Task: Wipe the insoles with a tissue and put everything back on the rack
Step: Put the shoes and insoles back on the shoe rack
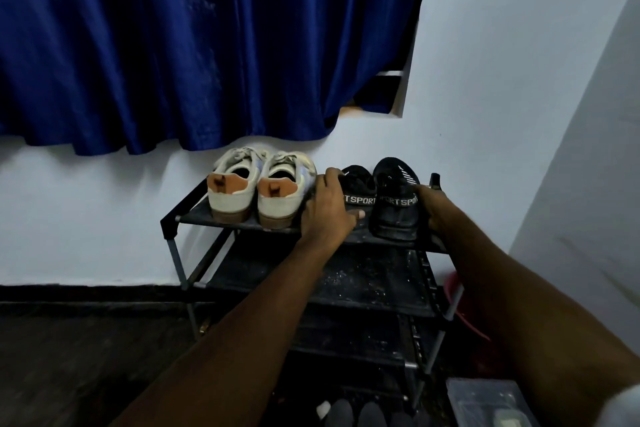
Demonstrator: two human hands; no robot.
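Rack (194,218): dark metal frame with fabric shelves, standing against the pale wall (485,80); the lower shelves look dusty.
Top shelf: two pairs of shoes, all with heels toward the person.
White sneakers (256,191): side by side on the left half of the top shelf, tan heel tabs, laces showing.
Left black shoe (358,184): on the top shelf just right of the sneakers, with "SPORT" lettering across the heel.
Right black shoe (394,208): touching its mate, its heel at the shelf's front edge, with the same lettering.
Left hand (327,208): clamped on the left black shoe, fingers curled over its outer side and thumb lying under the heel.
Right hand (434,210): wrapped round the outer side of the right black shoe, thumb at the heel; the fingers are hidden behind the shoe.
Insoles: cannot tell; the insides of the black shoes are too dark.
Curtain (173,45): deep blue, hanging above and behind the rack.
Red thing (462,308): on the floor just right of the rack, half hidden by the right arm.
Dark shoes (356,414): at the foot of the rack, only their toes in sight.
Box (485,402): lower right corner, too blurred to make out.
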